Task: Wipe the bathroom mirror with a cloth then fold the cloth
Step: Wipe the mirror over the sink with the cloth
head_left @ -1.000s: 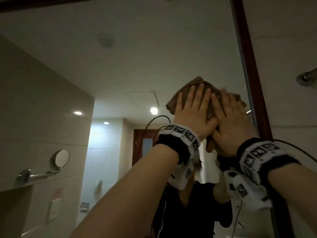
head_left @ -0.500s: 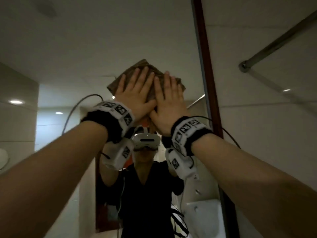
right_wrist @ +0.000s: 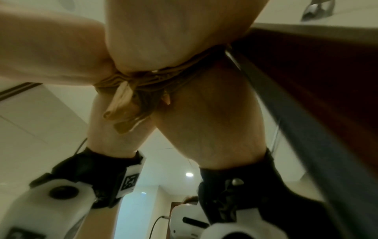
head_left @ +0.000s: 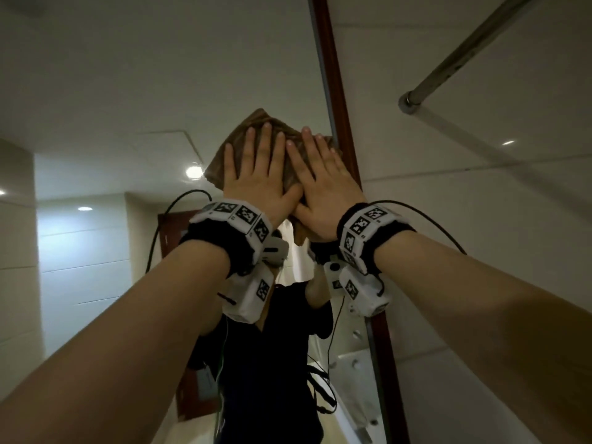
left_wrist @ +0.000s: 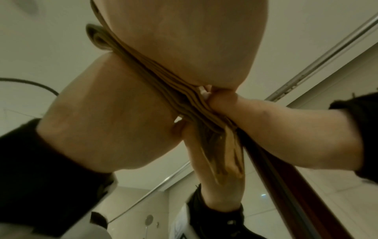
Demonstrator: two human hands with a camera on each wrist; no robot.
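Note:
A folded brown cloth (head_left: pixel 221 165) lies flat against the bathroom mirror (head_left: pixel 153 75), high up near its right side. My left hand (head_left: pixel 256 174) and right hand (head_left: pixel 323 184) press on it side by side, fingers straight and pointing up, thumbs touching. Most of the cloth is hidden under them. In the left wrist view the cloth's layered edge (left_wrist: pixel 159 80) is squeezed between my palm (left_wrist: pixel 184 40) and its reflection. The right wrist view shows the cloth (right_wrist: pixel 184 72) bunched under my right palm (right_wrist: pixel 174 32).
The mirror's dark brown frame (head_left: pixel 336 100) runs vertically just right of my right hand. Beyond it is a tiled wall (head_left: pixel 480 251) with a metal rail (head_left: pixel 464 49) slanting out at the upper right. The glass reflects a person in dark clothes and ceiling lights.
Both hands have slid the cloth over the glass to the right, closer to the brown frame. The head view has swung right, bringing the tiled wall and rail into sight.

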